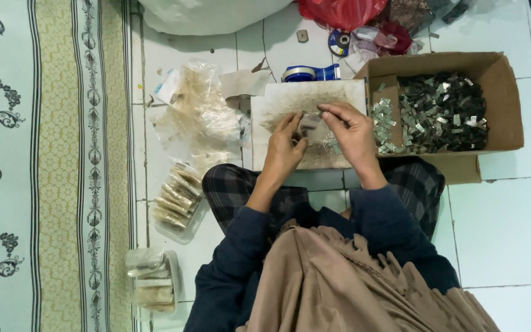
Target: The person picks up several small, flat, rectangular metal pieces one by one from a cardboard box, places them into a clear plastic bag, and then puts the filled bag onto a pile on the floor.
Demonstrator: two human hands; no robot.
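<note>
small packet: a little clear bag [309,126] is held between both hands, above the pale board [290,101]; long axis roughly left-right, opening direction cannot be told.
left hand: left hand [283,147] is raised from the lap, fingers pointed up and away, thumb and fingertips pinched on the bag's left edge.
right hand: right hand [351,132] is angled inward, fingers curled, clamped on the bag's upper right.
nearby: cardboard box [499,80] of small metal pieces [437,114] just right; tape dispenser [308,74] behind; filled packets [176,197] on the floor, left.

A blue tape dispenser [307,73], red bag [339,12], and patterned rug [44,166] surround the tiled floor [505,227].
</note>
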